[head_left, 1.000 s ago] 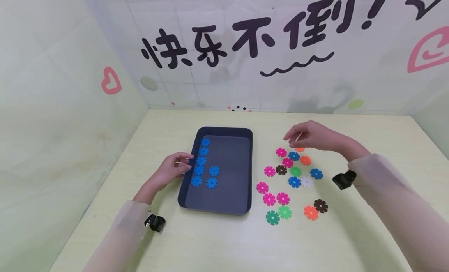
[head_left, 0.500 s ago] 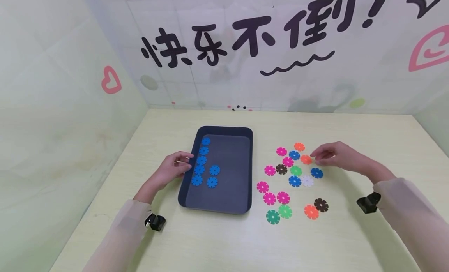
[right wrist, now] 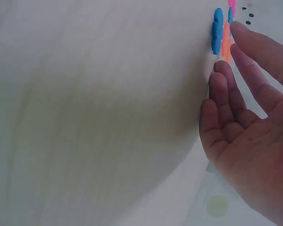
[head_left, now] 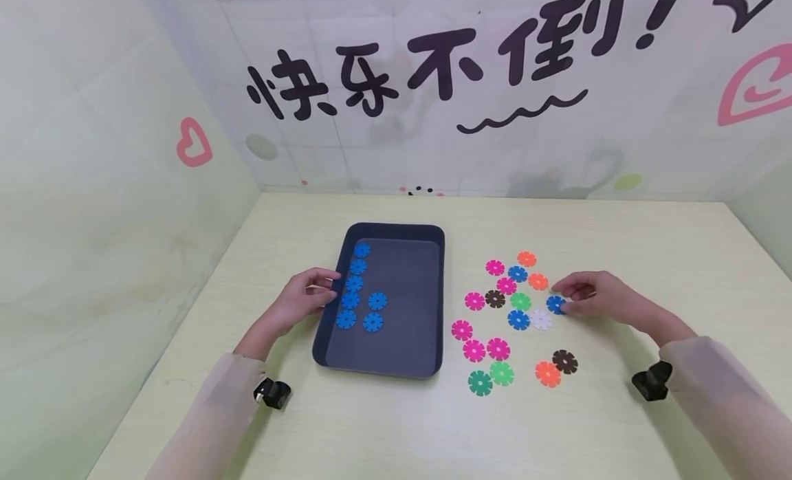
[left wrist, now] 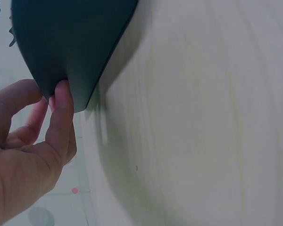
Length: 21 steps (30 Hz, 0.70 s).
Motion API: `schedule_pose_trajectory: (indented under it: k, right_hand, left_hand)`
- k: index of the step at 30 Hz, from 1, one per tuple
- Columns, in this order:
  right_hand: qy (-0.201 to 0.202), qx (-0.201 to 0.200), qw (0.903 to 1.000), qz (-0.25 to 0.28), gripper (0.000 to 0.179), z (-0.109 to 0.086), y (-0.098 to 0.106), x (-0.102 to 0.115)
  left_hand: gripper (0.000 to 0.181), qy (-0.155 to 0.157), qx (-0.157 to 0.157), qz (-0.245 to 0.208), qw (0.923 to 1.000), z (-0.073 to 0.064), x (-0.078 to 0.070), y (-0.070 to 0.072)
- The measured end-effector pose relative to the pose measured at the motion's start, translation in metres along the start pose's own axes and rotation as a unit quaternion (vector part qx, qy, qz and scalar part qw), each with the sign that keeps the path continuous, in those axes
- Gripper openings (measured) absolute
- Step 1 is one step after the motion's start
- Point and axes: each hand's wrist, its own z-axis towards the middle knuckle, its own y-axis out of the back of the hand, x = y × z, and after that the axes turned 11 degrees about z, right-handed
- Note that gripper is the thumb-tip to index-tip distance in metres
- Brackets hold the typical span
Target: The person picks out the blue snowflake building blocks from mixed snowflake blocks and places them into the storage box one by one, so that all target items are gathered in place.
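Observation:
My left hand (head_left: pixel 302 300) holds the left rim of a dark tray (head_left: pixel 396 373); in the left wrist view the thumb lies on the outer wall of the tray (left wrist: pixel 70 37) and the fingers reach the edge. Inside the tray, several blue notched discs (head_left: pixel 350 300) lie in a column at the left, with two more beside them. My right hand (head_left: pixel 597 296) is low over the table, its fingers loosely bent. Its thumb tip is right at a blue notched disc (head_left: pixel 554 304), and in the right wrist view the blue disc (right wrist: pixel 217 31) stands just beyond the fingertips, not between them.
Pink discs (head_left: pixel 474 350), green discs (head_left: pixel 480 383), orange discs (head_left: pixel 538 281), brown discs (head_left: pixel 565 362), blue discs (head_left: pixel 518 320) and a white disc (head_left: pixel 541 320) lie scattered right of the tray. A printed wall (head_left: pixel 371 157) borders the table (head_left: pixel 383 432) at the back.
My right hand has moved from above the far discs rightward and down to the rightmost blue disc. The left hand and the tray have stayed in place.

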Motion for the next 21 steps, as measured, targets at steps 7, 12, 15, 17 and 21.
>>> schedule_pose_trajectory:
  k: [7,12,15,17,21]
  right_hand:
    - [-0.006,-0.003,0.9999,-0.008,0.043,-0.0012,-0.006,-0.002]
    - [-0.005,-0.008,0.9997,-0.021,0.043,-0.0006,-0.0081,-0.0035]
    - [-0.004,-0.009,0.9997,-0.022,0.042,-0.0002,-0.0089,-0.005]
    - [0.0,-0.01,0.9997,-0.023,0.041,-0.0003,-0.0093,-0.0057]
    - [0.01,-0.015,0.9996,-0.023,0.038,-0.0009,-0.0099,-0.0069]
  left_hand:
    - [0.036,-0.001,-0.002,0.0,1.0,0.0003,0.0003,0.0002]
    - [0.035,-0.002,-0.005,0.001,1.0,0.0,0.0005,0.0005]
    - [0.036,-0.005,-0.003,0.0,1.0,0.0001,0.0014,0.0007]
    - [0.036,-0.008,-0.002,-0.001,1.0,0.0,0.0017,0.0006]
    - [0.036,-0.009,-0.003,-0.002,1.0,-0.0003,0.0019,0.0003]
